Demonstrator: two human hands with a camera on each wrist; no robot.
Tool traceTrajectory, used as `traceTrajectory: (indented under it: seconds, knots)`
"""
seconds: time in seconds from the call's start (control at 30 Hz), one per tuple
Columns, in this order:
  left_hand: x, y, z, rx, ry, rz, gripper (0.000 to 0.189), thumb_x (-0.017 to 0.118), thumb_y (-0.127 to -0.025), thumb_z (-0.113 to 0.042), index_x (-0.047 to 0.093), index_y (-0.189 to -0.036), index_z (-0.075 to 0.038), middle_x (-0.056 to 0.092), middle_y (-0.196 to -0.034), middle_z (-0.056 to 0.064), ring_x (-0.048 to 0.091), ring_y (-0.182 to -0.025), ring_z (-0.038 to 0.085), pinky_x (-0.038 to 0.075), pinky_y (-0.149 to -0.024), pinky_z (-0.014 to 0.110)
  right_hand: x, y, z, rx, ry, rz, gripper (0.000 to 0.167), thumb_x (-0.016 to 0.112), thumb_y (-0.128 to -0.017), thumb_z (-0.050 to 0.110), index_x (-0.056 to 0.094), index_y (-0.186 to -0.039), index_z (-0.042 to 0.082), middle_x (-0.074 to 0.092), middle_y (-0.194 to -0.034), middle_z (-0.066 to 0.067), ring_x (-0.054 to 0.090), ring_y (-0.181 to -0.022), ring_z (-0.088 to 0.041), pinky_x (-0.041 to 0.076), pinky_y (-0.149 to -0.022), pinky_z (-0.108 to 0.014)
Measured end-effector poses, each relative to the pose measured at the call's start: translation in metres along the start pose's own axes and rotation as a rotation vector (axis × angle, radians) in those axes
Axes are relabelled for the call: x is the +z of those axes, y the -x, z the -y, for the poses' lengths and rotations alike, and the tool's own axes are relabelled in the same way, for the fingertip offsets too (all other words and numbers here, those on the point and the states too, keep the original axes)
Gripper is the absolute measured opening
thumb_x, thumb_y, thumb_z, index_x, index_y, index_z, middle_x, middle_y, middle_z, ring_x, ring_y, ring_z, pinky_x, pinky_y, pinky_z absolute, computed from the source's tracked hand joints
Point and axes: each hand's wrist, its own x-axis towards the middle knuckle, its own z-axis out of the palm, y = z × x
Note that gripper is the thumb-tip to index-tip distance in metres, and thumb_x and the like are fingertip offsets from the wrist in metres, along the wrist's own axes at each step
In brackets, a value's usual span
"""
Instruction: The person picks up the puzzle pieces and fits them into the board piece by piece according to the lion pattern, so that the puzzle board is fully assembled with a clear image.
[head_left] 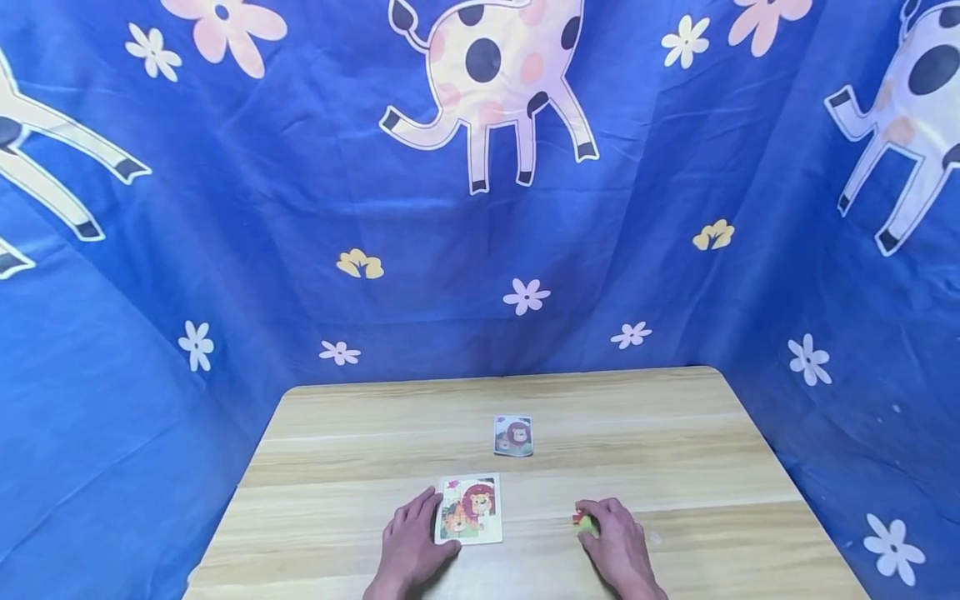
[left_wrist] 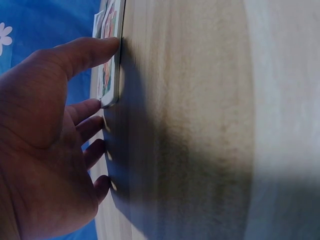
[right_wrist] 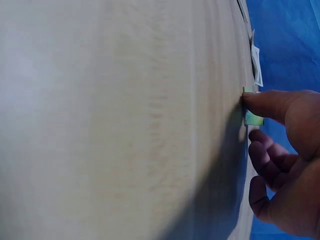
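Note:
A jigsaw puzzle in a white-rimmed frame (head_left: pixel 491 536) lies on the table, partly filled with a lion and tiger picture. My left hand (head_left: pixel 410 537) rests at its near left corner. The thumb touches the frame's near edge, and the other fingers lie along the left side, as the left wrist view also shows. To the right of the frame, my right hand (head_left: pixel 617 537) pinches a small puzzle piece (head_left: pixel 586 525), coloured green and red, low over the table. In the right wrist view the thumb covers part of that piece (right_wrist: pixel 255 120).
A small picture card (head_left: pixel 513 436) with a lion print lies beyond the puzzle frame. The wood-grain table (head_left: pixel 360 433) is enclosed by a blue patterned cloth (head_left: pixel 450 233) at the back and both sides.

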Motion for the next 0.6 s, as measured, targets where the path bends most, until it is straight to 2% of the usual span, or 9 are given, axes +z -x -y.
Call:
traceTrajectory:
  seconds: [0.13,0.27,0.37,0.6]
  knots:
    - [-0.001,-0.001,0.001,-0.003,0.01,0.001,0.083,0.08,-0.065,-0.044,0.052,-0.136,-0.009,0.045,-0.148,0.01,0.043,-0.126,0.036,0.033,-0.103,0.066,0.003,0.003,0.0,0.005,0.005,-0.031,0.045,0.081,-0.071,0.018,0.07,-0.112,0.03,0.062,-0.086,0.016,0.057,-0.079,-0.004,0.044,-0.07,-0.032]
    - [-0.002,-0.002,0.001,-0.004,0.016,0.0,0.083,0.079,-0.065,-0.043,0.052,-0.135,-0.009,0.045,-0.148,0.01,0.043,-0.126,0.036,0.032,-0.103,0.066,0.005,0.005,0.002,-0.011,-0.057,-0.064,0.038,0.078,-0.075,0.013,0.071,-0.11,0.028,0.058,-0.078,0.018,0.05,-0.069,0.004,0.042,-0.064,-0.023]
    - [-0.002,-0.003,0.002,-0.015,0.01,-0.001,0.083,0.079,-0.065,-0.042,0.052,-0.136,-0.009,0.045,-0.148,0.01,0.043,-0.127,0.036,0.032,-0.104,0.066,0.007,0.005,0.005,-0.016,-0.119,-0.053,0.035,0.074,-0.079,0.011,0.071,-0.11,0.026,0.056,-0.076,0.017,0.045,-0.065,0.006,0.039,-0.058,-0.018]
    - [-0.003,0.001,0.0,-0.004,0.021,0.008,0.083,0.08,-0.065,-0.042,0.052,-0.136,-0.008,0.045,-0.148,0.01,0.044,-0.126,0.036,0.033,-0.103,0.066,0.012,0.005,0.013,0.059,-0.207,-0.003,0.032,0.069,-0.083,0.011,0.067,-0.113,0.022,0.053,-0.075,0.018,0.043,-0.062,0.005,0.036,-0.053,-0.015]
